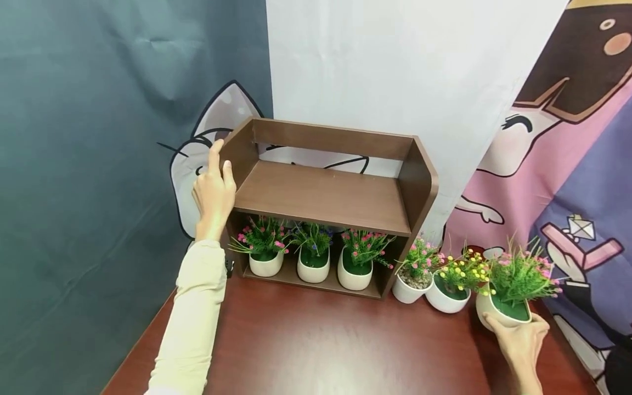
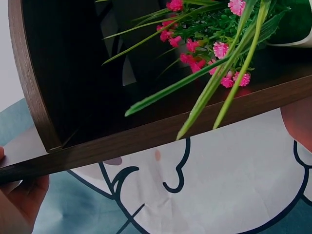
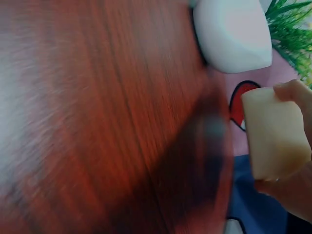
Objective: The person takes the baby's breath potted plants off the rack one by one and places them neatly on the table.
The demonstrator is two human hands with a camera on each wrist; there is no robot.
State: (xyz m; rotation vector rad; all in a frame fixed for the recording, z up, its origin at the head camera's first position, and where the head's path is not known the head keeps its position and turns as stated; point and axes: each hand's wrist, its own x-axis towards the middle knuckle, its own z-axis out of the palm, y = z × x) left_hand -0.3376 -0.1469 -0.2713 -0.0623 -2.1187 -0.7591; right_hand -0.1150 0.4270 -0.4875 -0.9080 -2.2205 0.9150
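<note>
A two-tier brown wooden shelf (image 1: 321, 195) stands on the table. My left hand (image 1: 214, 189) holds its left side panel (image 2: 36, 87), thumb on the inner side and fingers outside. At the far right, my right hand (image 1: 524, 343) grips a white flower pot (image 3: 275, 134) with long green grass and pink flowers (image 1: 523, 277). The pot is held tilted, seemingly just off the table, with a shadow below it. Beside it stand a white pot with yellow flowers (image 1: 448, 296) and a white pot with small pink flowers (image 1: 408, 288).
On the shelf's lower tier sit a left pink-flowered pot (image 1: 266, 264), a middle pot with blue flowers (image 1: 313, 267) and a right pink-flowered pot (image 1: 354, 274). The reddish-brown table (image 1: 345, 340) spreads in front. Printed cloth curtains (image 1: 345, 66) hang behind and at both sides.
</note>
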